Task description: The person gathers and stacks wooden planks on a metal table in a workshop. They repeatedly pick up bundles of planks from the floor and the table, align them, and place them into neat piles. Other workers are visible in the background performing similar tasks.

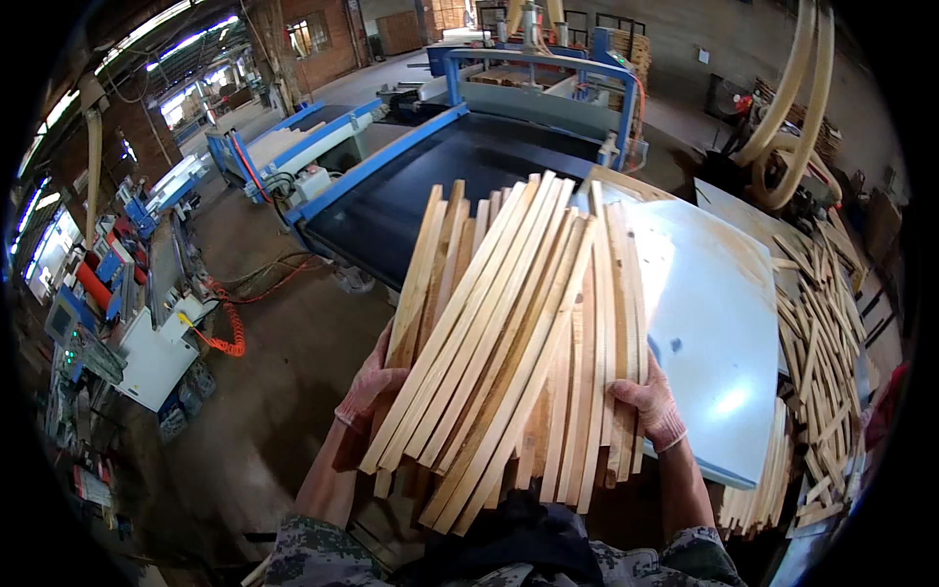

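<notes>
A thick bundle of pale wooden strips [499,333] is held up in front of me between both hands. The top layer lies slanted across the straighter strips beneath. My left hand [370,382], in a pinkish work glove, grips the bundle's left side with the thumb over the edge. On the right side, my right hand [649,403] clasps the outer strips, its thumb lying on top. Most fingers of both hands are hidden under or behind the wood. The far ends of the strips reach toward a black conveyor belt.
Ahead is the black conveyor belt [430,181] with a blue frame [377,161]. A glossy pale panel table [719,333] stands at my right. Beyond it lies a heap of loose wooden strips [827,342]. A machine with an orange coiled hose [233,333] is on the left.
</notes>
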Demonstrator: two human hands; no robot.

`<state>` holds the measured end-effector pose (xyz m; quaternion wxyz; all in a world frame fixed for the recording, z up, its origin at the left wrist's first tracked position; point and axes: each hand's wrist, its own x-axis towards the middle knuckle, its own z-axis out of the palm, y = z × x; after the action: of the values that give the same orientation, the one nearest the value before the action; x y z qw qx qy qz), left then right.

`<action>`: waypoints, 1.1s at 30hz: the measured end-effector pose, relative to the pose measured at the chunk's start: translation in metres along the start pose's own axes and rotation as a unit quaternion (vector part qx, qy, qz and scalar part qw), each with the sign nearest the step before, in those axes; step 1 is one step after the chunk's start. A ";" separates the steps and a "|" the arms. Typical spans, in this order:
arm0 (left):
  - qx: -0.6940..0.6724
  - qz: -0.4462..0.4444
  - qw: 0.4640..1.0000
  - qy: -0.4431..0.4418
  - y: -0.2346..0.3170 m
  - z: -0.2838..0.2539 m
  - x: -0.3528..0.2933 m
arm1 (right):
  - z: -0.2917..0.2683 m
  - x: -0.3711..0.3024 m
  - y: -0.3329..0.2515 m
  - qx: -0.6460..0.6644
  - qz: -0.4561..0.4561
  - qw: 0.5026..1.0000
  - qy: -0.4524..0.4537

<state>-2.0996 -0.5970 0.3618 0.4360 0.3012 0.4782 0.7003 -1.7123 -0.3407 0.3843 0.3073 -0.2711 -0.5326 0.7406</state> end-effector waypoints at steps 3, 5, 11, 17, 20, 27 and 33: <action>0.020 -0.007 0.998 0.052 0.015 -0.082 0.022 | 0.055 0.076 0.028 -0.003 0.034 0.999 -0.028; -0.001 -0.004 0.999 0.047 0.020 -0.130 0.048 | 0.082 0.128 0.052 0.010 0.042 0.998 -0.043; -0.071 -0.052 0.995 0.043 0.033 -0.243 0.152 | 0.158 0.255 0.113 0.009 0.053 0.998 -0.027; -0.104 -0.122 0.987 0.004 0.027 -0.332 0.293 | 0.212 0.372 0.146 0.054 0.086 0.995 0.017; -0.107 -0.161 0.981 -0.010 0.030 -0.367 0.350 | 0.233 0.414 0.166 0.052 0.073 0.994 0.064; 0.205 -0.097 0.968 -0.108 0.043 -0.475 0.515 | 0.304 0.520 0.187 -0.042 0.031 0.990 0.132; 0.634 -0.189 0.727 -0.185 0.112 -0.509 0.661 | 0.369 0.599 0.209 -0.048 0.033 0.978 0.202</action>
<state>-2.8520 -0.2284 0.2852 0.3467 0.5342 0.7681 0.0675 -2.4139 -0.1751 0.2455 0.3713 -0.4469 -0.4849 0.6537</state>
